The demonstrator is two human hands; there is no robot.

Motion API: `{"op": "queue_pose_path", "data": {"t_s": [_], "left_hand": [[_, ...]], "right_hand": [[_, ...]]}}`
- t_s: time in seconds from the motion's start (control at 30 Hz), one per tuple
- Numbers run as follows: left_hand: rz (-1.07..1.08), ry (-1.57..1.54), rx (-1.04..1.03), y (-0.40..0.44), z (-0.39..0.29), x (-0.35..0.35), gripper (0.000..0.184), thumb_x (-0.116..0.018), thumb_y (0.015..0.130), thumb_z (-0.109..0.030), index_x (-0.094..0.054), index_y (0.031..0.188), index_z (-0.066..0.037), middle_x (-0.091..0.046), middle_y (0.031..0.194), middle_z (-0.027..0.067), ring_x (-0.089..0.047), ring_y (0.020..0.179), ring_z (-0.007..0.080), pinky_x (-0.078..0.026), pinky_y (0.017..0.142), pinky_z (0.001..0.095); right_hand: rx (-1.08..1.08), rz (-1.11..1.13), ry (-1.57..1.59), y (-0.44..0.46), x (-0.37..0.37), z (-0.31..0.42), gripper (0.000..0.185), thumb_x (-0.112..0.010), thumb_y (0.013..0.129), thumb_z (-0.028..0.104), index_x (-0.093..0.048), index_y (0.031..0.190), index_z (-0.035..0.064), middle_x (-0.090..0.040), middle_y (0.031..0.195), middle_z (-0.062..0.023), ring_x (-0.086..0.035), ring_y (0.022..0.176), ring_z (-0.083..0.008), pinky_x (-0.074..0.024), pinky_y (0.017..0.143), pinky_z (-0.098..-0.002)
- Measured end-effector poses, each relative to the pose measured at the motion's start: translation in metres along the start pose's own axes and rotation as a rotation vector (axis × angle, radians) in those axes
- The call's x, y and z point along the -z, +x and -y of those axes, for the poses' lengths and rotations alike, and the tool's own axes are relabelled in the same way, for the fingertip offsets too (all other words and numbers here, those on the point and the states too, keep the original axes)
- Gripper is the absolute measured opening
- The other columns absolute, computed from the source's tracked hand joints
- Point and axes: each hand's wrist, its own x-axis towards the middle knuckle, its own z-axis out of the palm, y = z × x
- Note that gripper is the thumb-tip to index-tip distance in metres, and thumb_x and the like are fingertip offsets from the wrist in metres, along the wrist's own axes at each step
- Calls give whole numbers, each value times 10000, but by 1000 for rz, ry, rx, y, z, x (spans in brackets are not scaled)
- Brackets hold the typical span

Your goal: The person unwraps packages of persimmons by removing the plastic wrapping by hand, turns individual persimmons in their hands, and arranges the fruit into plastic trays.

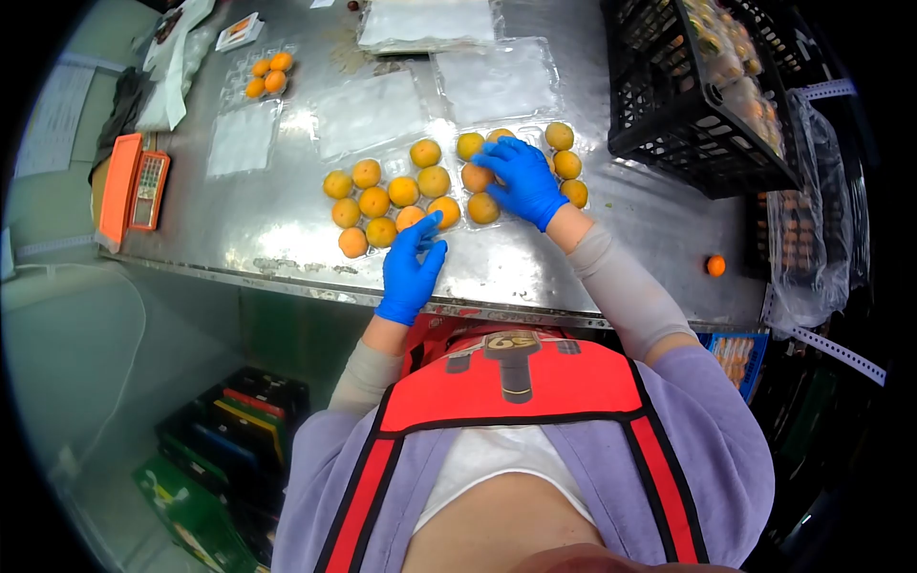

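Both of my hands wear blue gloves. My right hand (523, 181) lies over a clear plastic tray of orange-yellow citrus fruit (480, 208), its fingers stretched across the fruit. Some fruit beneath the palm is hidden. My left hand (411, 277) is at the front edge of a neighbouring tray of the same fruit (374, 201). Its thumb and fingers are apart, with the fingertips close to the front fruit; I cannot tell whether they touch it. Behind these trays lie clear lids with white, flat inner faces (368, 113), apparently joined to them.
A black crate (669, 115) with packed fruit stands at the right. One small orange fruit (715, 265) lies near the front edge. Another pack with several oranges (269, 74), a stack of white-topped packs (430, 24) and an orange scale (134, 191) are also on the metal table (277, 215).
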Motion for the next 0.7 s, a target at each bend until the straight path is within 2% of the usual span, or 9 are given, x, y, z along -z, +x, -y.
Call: {"op": "queue_pose_path", "data": {"t_s": [0.2,0.33,0.4,0.43,0.5,0.53,0.6,0.63,0.7], "left_hand": [[-10,8,-12,-4,0,1,431,-646,813,-108,-563,1236,-119,-620,1057,92,-585,881,183,-469,814,302],[-24,8,-27,-5,1,-1,424,-647,815,-111,-566,1231,-118,-617,1059,94,-584,875,185,-469,815,302],[-22,5,-22,-5,1,0,429,-646,817,-109,-559,1236,-113,-614,1075,90,-582,871,175,-468,812,297],[-18,1,-16,-4,1,0,433,-645,818,-107,-552,1242,-108,-610,1091,86,-580,866,165,-467,809,291],[-36,-44,-19,-1,-5,0,451,-646,818,-103,-537,1255,-107,-602,1119,78,-573,867,152,-462,815,285],[-50,-90,-22,0,-9,1,469,-647,817,-99,-522,1269,-107,-595,1146,70,-567,868,139,-456,821,278],[-53,-132,-11,6,-20,4,472,-639,827,-97,-506,1279,-93,-581,1178,68,-561,905,133,-449,834,275],[-49,-175,-3,9,-26,6,475,-630,836,-94,-490,1290,-79,-568,1210,66,-554,942,128,-442,846,272],[-52,-314,-15,17,-37,6,459,-615,849,-90,-485,1289,-65,-557,1228,70,-545,982,132,-436,858,273]], "right_hand": [[159,182,-193,15,-6,0,456,-663,718,118,-575,1163,165,-592,1090,-77,-551,1043,-262,-419,906,-403],[226,212,-250,21,-3,3,515,-668,696,107,-552,1194,171,-599,1054,-85,-557,1031,-250,-430,884,-394],[-30,447,-89,29,16,10,560,-670,694,93,-528,1231,159,-602,1069,-112,-565,1010,-258,-442,863,-397],[-26,446,-88,26,17,9,560,-670,694,93,-528,1231,159,-602,1069,-112,-565,1010,-258,-442,863,-397],[-164,252,241,14,21,8,606,-665,737,93,-467,1307,141,-586,1124,-110,-571,1032,-232,-449,888,-367],[-160,255,242,11,24,15,606,-665,737,93,-467,1307,141,-586,1124,-110,-571,1032,-232,-449,888,-367],[-314,53,858,3,39,35,618,-629,784,62,-416,1358,144,-581,1107,-69,-570,1032,-198,-470,871,-327],[-313,56,861,1,50,47,618,-629,784,62,-416,1358,144,-581,1107,-69,-570,1032,-198,-470,871,-327],[-401,84,1194,1,76,69,650,-649,800,97,-371,1387,117,-549,1160,-75,-532,1106,-181,-431,950,-317]]}}
